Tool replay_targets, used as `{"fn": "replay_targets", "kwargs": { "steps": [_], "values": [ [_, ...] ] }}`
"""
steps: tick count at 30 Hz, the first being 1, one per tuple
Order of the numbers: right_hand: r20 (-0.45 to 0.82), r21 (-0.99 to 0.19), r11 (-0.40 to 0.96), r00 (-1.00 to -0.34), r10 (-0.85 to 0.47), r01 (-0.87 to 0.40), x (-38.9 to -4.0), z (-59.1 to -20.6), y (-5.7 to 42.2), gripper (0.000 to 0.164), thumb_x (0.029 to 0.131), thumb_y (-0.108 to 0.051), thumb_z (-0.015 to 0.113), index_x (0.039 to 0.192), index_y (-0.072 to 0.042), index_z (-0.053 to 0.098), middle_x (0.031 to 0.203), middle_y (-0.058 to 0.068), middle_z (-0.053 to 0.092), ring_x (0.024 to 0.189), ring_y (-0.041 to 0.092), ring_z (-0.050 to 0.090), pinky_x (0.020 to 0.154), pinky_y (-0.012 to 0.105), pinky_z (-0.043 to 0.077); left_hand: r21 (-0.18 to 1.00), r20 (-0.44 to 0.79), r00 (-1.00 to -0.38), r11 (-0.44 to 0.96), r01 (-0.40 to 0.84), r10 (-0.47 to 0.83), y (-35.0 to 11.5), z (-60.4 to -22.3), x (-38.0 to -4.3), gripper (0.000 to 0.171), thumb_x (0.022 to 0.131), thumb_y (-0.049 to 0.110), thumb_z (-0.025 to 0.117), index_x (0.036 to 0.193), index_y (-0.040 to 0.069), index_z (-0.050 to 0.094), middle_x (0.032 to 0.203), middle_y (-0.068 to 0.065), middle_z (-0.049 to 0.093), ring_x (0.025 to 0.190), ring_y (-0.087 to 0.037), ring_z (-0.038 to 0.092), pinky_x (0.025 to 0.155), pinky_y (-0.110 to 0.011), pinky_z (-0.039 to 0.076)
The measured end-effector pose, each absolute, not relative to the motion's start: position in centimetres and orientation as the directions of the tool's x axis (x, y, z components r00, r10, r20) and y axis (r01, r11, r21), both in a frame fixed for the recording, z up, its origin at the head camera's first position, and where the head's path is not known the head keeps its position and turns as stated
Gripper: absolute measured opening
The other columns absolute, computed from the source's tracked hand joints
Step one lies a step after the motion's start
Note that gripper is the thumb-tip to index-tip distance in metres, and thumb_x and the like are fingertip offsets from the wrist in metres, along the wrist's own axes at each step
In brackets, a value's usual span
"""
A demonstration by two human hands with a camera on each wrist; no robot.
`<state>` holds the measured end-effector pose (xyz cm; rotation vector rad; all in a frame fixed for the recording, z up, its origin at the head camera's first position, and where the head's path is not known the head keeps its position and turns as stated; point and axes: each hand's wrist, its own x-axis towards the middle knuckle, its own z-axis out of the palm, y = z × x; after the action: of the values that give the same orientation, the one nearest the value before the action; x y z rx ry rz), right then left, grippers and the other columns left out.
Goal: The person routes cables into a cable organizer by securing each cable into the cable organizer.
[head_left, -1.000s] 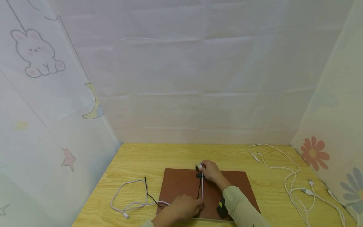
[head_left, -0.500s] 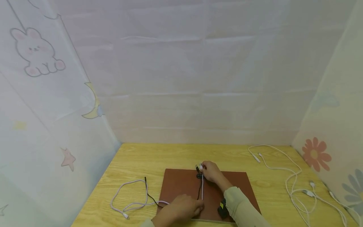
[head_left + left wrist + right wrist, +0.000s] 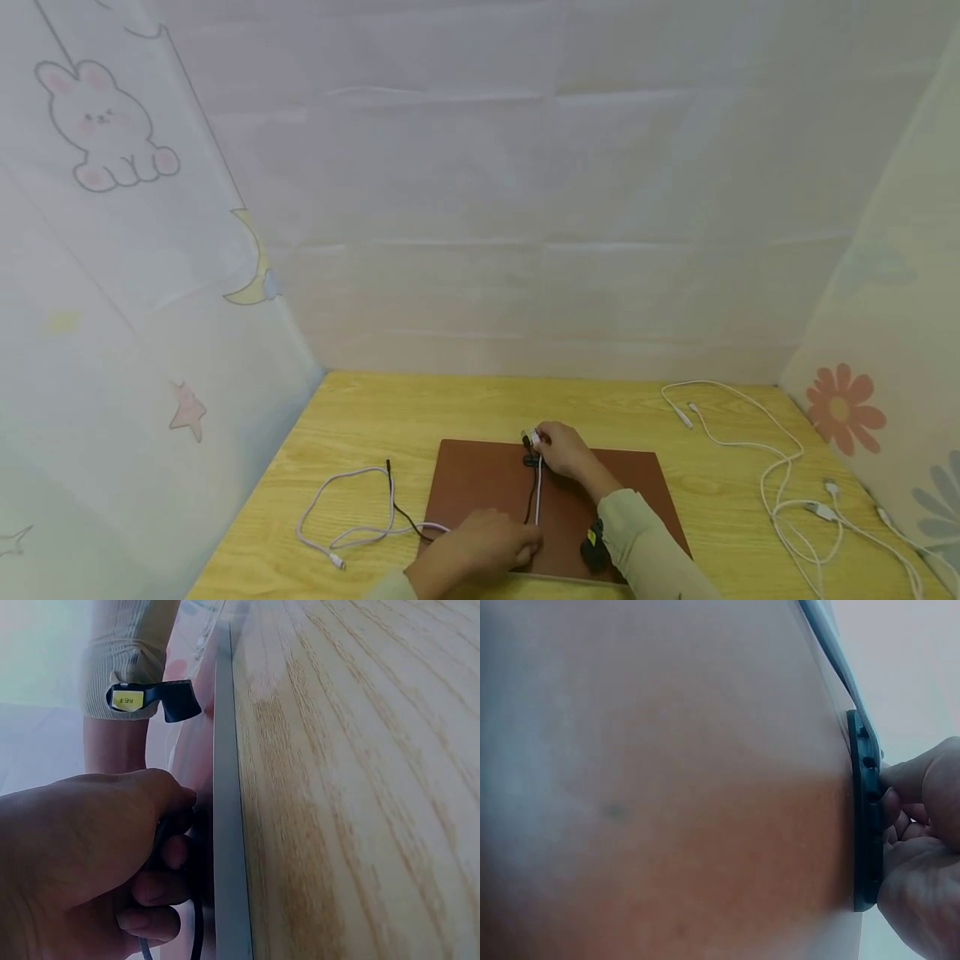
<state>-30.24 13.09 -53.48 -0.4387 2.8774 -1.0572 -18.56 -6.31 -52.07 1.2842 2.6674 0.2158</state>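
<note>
A brown board [image 3: 480, 479] lies on the wooden table. Near its far edge is a black slotted cable clip [image 3: 531, 461], seen side-on in the right wrist view. My right hand [image 3: 564, 450] pinches the white cable [image 3: 539, 492] near its plug, right by the clip. Beside it the black cable [image 3: 533, 496] runs through the clip, its plug pointing away. At the board's near side my left hand [image 3: 487, 542] grips both cables with curled fingers. The left wrist view shows dark cable [image 3: 197, 922] hanging from that hand; the white one is hidden there.
Left of the board lie the loose white cable loop [image 3: 318, 500] and the black cable's tip [image 3: 388, 467]. Several white cables [image 3: 776, 500] are tangled on the table's right side. A black device with a yellow label [image 3: 594, 546] is strapped at my right sleeve. Printed cloth walls surround the table.
The head view has shifted slightly. Both hands keep their places on the cables, with hardly any movement.
</note>
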Motion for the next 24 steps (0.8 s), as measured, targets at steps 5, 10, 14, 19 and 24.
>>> {"fn": "replay_targets", "kwargs": {
  "steps": [5,10,14,19,24],
  "values": [
    [0.051,-0.645,0.721,-0.956,-0.29,-0.253,-30.3,-53.3,13.3,0.008,0.099,-0.007,0.062,0.091,-0.01,0.061,0.082,0.002,0.057,0.071,0.018,0.049,0.065,0.034,0.04,0.169,-0.103,-0.613,0.621,0.766,0.784,-6.2,-51.7,-18.5,0.013,0.106,0.031,0.051,0.097,0.029,0.06,0.061,0.012,0.043,0.052,-0.005,0.038,0.053,-0.02,0.033],
    [0.049,-0.662,0.705,-0.952,-0.302,-0.257,-30.2,-53.4,13.4,0.006,0.099,-0.007,0.063,0.093,-0.008,0.061,0.083,0.002,0.057,0.072,0.018,0.048,0.066,0.035,0.041,0.167,-0.14,-0.612,0.628,0.76,0.778,-6.1,-51.5,-18.5,0.012,0.106,0.03,0.051,0.099,0.03,0.061,0.061,0.011,0.042,0.052,-0.005,0.038,0.052,-0.02,0.033],
    [0.035,-0.678,0.69,-0.948,-0.317,-0.256,-30.0,-53.5,13.5,0.006,0.099,-0.007,0.063,0.093,-0.009,0.061,0.082,0.001,0.055,0.07,0.017,0.047,0.065,0.035,0.039,0.192,-0.169,-0.606,0.629,0.753,0.777,-6.2,-51.5,-18.4,0.012,0.106,0.029,0.051,0.101,0.03,0.062,0.061,0.011,0.042,0.051,-0.006,0.037,0.05,-0.02,0.032],
    [0.045,-0.676,0.68,-0.937,-0.347,-0.284,-30.0,-53.2,13.7,0.007,0.098,-0.006,0.063,0.094,-0.009,0.06,0.081,0.001,0.053,0.07,0.017,0.045,0.065,0.035,0.037,0.22,-0.174,-0.6,0.625,0.749,0.781,-6.3,-51.4,-18.7,0.012,0.107,0.03,0.05,0.101,0.029,0.061,0.064,0.011,0.045,0.054,-0.006,0.04,0.053,-0.021,0.036],
    [0.042,-0.687,0.665,-0.929,-0.367,-0.294,-30.1,-53.1,14.2,0.004,0.098,-0.009,0.065,0.096,-0.007,0.062,0.086,0.0,0.058,0.075,0.017,0.048,0.069,0.036,0.041,0.257,-0.19,-0.611,0.64,0.724,0.768,-6.2,-51.4,-18.9,0.014,0.107,0.032,0.05,0.098,0.03,0.06,0.066,0.011,0.047,0.055,-0.006,0.042,0.054,-0.023,0.038]
  ]
}}
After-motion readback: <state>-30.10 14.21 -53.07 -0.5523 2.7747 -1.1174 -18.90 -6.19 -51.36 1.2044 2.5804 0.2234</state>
